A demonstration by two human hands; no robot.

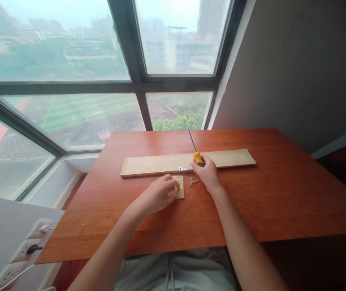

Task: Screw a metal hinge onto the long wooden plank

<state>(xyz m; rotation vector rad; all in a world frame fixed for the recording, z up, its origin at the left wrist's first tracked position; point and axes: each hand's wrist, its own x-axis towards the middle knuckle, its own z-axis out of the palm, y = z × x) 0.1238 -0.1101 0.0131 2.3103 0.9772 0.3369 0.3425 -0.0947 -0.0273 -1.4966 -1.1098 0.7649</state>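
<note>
My right hand (206, 171) is closed round the handle of a yellow-and-black screwdriver (197, 157). Its thin shaft points up and away from me, clear of the wood. My left hand (161, 194) curls over a small square piece of wood (181, 187), covering its left part; the fingertips and thumb are at the wood. Behind both hands a long pale wooden board (155, 163) lies across the table. A silver metal hinge-like fitting (184, 168) sits at the board's near edge, beside my right fingertips. A few screws (193, 182) lie between my hands.
Everything lies on a reddish-brown wooden table (252, 202). Large framed windows (176, 84) rise beyond its far edge and on the left. A grey wall (270, 81) stands at the right. Power sockets with plugs (30, 248) are at the lower left, below the table's edge.
</note>
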